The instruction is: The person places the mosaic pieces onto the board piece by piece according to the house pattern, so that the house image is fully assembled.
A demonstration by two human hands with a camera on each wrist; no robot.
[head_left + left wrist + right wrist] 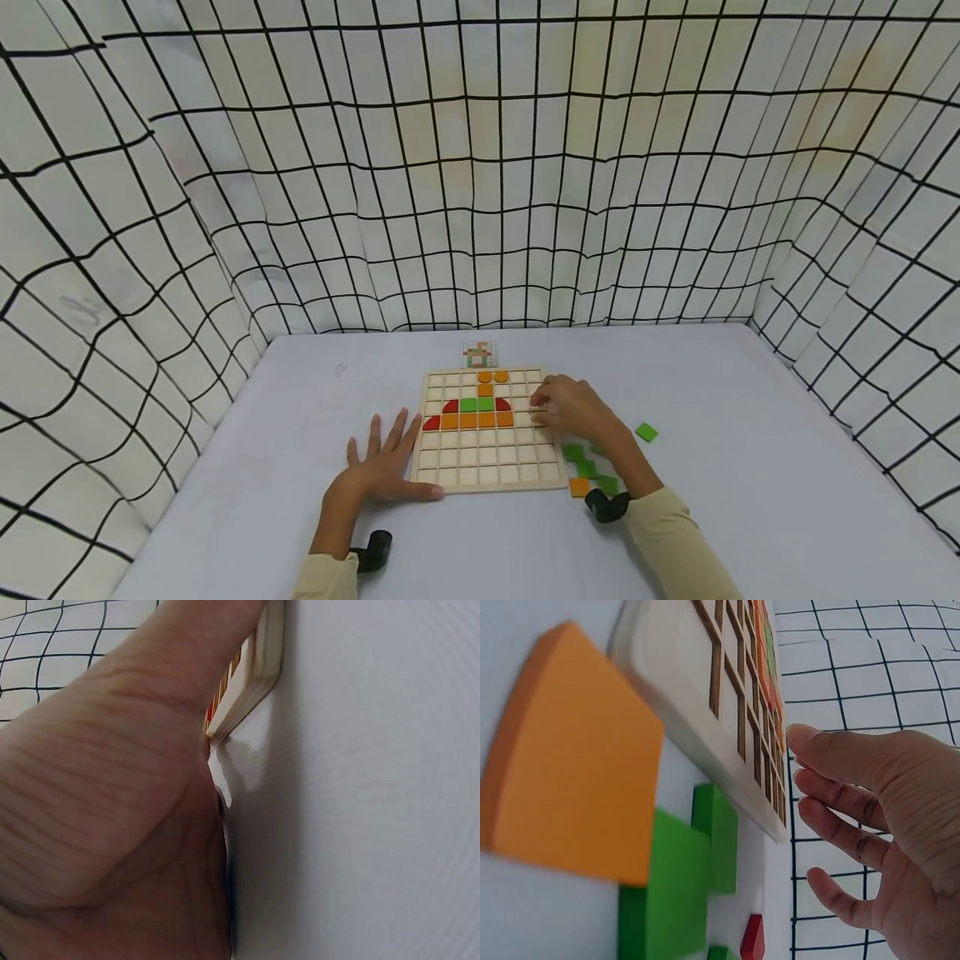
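A wooden grid board (pixel 468 457) lies on the white table, its upper half bearing orange, green and red tiles. Two orange round pieces (pixel 492 377) sit at the top, above an orange square (pixel 486 390). Below come a row with green squares (pixel 477 405) between red curved pieces and a longer orange row (pixel 477 420). My left hand (pixel 386 471) is spread flat at the board's lower left corner, thumb along the front edge. Over the right side of the board hovers my right hand (pixel 573 407); its fingers are loosely bent, with nothing visible between them in the right wrist view.
Loose green tiles (pixel 586 469) and an orange tile (pixel 579 487) lie right of the board, under my right forearm. One green tile (pixel 646 432) is farther right. A red piece (pixel 753 937) shows in the right wrist view. Behind the board lies a small pattern card (pixel 478 354).
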